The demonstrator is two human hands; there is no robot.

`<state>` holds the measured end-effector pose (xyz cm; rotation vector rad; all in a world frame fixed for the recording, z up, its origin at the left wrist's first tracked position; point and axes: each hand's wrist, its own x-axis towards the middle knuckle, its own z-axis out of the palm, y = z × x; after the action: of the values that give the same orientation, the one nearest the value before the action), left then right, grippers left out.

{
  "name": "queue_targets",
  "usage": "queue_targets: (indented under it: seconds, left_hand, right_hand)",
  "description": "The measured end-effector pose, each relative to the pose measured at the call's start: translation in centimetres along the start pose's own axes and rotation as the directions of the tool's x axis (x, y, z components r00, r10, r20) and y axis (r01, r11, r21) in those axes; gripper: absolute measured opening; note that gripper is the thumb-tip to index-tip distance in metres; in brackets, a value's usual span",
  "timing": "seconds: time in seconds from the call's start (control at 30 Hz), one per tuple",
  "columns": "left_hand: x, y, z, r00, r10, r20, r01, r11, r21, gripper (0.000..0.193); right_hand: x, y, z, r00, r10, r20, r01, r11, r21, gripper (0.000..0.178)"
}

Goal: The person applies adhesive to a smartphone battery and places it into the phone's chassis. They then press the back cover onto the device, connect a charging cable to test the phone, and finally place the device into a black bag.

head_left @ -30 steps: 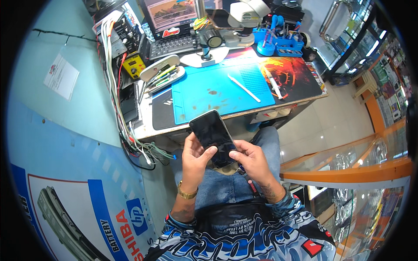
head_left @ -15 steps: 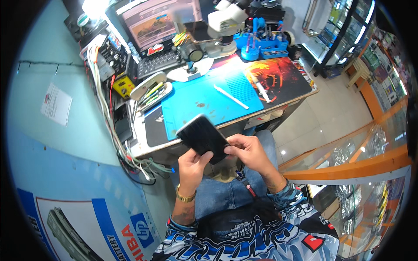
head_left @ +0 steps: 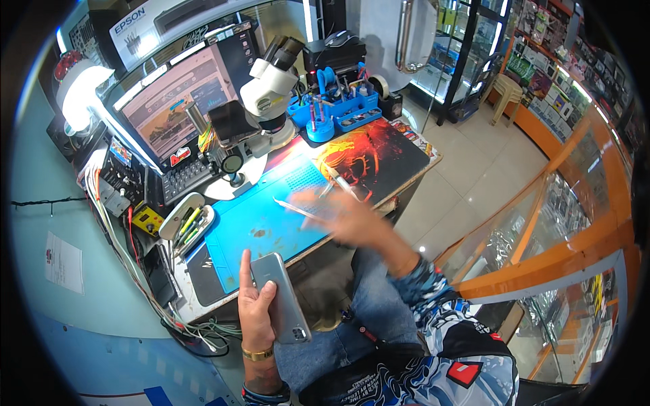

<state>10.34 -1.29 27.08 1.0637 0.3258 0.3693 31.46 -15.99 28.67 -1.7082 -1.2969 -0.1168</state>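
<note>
A smartphone [head_left: 281, 298] with a grey back rests in my left hand [head_left: 256, 308]. Its back faces up and its camera bump sits at the lower end. The thumb lies on the back and the index finger stretches along the edge. My right hand [head_left: 352, 220], smeared by motion, is over the near right part of the blue mat [head_left: 237, 230]. Close to its fingers a thin white pen-like tool [head_left: 292, 208] lies on the mat; whether the fingers touch it is unclear. A white syringe [head_left: 343, 183] is just beyond that hand.
A microscope [head_left: 269, 84] and a laptop [head_left: 179, 101] stand at the back. Left of the mat is an open case [head_left: 193, 223] with tools. A blue organizer [head_left: 352, 108] stands at the back right. Cables [head_left: 125, 264] hang along the left edge.
Both hands held the phone dark screen up; now its grey back is up in my left hand alone. My right hand has let go and moved forward over the mat. The view has shifted.
</note>
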Motion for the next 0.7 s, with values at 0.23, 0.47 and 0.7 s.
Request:
queue_targets:
  seconds: [0.23,0.47,0.7]
  left_hand:
    - [0.5,-2.6,-0.9,0.996,0.056,-0.071,-0.05,0.996,0.076,0.054]
    - [0.6,-3.5,-1.7,0.996,0.057,-0.066,-0.057,0.998,-0.006,0.056]
    - [0.7,-3.7,-2.4,0.987,0.053,-0.151,-0.033,0.991,0.132,0.053]
  right_hand:
    - [5.4,24.3,-18.4,0.636,0.179,-0.751,-0.584,0.747,-0.317,0.037]
    - [7.1,34.6,-22.5,0.513,0.738,-0.439,-0.846,0.522,-0.11,0.041]
    - [7.1,33.6,-23.1,0.615,0.768,-0.179,-0.735,0.64,0.223,0.023]
